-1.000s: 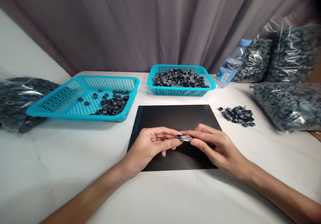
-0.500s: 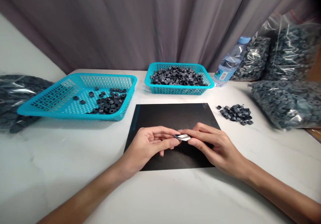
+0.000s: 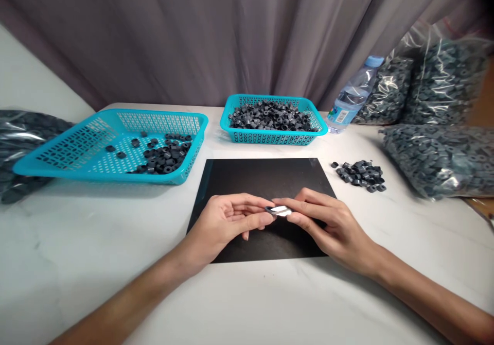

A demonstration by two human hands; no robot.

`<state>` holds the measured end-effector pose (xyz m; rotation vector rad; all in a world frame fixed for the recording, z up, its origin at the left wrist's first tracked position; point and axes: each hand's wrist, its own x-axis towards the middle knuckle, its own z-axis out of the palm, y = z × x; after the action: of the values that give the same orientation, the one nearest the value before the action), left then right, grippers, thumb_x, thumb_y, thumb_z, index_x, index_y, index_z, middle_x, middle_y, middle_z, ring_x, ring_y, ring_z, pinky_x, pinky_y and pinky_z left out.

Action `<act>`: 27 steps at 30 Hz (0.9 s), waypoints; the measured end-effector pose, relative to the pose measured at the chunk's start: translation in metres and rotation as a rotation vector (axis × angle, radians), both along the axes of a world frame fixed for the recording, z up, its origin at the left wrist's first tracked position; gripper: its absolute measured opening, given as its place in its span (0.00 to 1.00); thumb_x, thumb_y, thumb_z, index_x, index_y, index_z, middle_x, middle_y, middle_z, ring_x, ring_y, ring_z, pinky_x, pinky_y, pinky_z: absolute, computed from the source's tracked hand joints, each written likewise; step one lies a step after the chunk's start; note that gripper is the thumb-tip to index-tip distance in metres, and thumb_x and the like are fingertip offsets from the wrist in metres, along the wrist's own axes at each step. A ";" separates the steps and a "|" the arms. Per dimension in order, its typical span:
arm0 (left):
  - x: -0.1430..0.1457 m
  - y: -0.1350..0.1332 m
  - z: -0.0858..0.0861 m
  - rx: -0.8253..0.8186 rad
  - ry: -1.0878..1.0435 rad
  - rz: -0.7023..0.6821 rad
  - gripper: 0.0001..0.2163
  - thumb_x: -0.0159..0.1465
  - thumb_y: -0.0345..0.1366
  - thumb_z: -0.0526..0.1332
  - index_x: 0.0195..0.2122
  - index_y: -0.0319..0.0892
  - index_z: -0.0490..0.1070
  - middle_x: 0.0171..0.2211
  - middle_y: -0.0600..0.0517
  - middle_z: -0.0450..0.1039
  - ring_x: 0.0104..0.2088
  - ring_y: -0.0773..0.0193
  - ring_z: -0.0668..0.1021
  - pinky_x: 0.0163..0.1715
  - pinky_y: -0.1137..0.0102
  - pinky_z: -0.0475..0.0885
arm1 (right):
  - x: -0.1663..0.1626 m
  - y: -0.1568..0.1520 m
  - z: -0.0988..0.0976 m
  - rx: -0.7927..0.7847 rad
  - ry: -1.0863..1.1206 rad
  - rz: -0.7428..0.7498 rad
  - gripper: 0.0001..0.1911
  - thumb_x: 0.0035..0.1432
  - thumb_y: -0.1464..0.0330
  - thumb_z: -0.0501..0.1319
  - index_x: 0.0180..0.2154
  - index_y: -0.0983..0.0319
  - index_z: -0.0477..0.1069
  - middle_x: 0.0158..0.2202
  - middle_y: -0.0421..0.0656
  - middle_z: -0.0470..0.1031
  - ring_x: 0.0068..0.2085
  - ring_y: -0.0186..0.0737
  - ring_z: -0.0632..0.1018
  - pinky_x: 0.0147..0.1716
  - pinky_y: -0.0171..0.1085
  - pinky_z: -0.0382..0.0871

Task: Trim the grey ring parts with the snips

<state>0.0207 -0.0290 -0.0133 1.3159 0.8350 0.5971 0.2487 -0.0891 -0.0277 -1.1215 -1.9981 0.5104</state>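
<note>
My left hand (image 3: 227, 221) pinches a small dark grey ring (image 3: 268, 209) between thumb and forefinger. My right hand (image 3: 332, 226) is closed on a bright, flat metal piece that looks like a short blade (image 3: 282, 211); its far end is hidden by my fingers. The blade lies against the ring, and the fingertips of both hands nearly meet. Both hands are held over a black mat (image 3: 250, 175). To the right of the mat lies a loose pile of similar dark rings (image 3: 360, 174).
A large blue basket (image 3: 92, 177) on the left holds some dark pieces; a smaller blue basket (image 3: 274, 138) at the back is full of them. A water bottle (image 3: 349, 100) and filled plastic bags (image 3: 443, 154) stand at right. Another bag (image 3: 23, 134) lies far left.
The view has shifted a little, so the baskets and mat appear slightly further left. Both hands keep nearly the same grip on the ring and the blade.
</note>
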 end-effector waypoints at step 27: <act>0.003 0.001 0.006 -0.013 0.063 0.027 0.11 0.56 0.38 0.75 0.39 0.42 0.84 0.30 0.50 0.81 0.29 0.66 0.76 0.23 0.78 0.67 | 0.000 0.003 -0.003 0.116 -0.041 0.036 0.16 0.73 0.69 0.56 0.55 0.67 0.76 0.34 0.44 0.73 0.33 0.38 0.73 0.33 0.38 0.67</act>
<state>0.0233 -0.0283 -0.0074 1.3185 0.9079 0.5736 0.2484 -0.0863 -0.0306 -1.0347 -2.0591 0.3867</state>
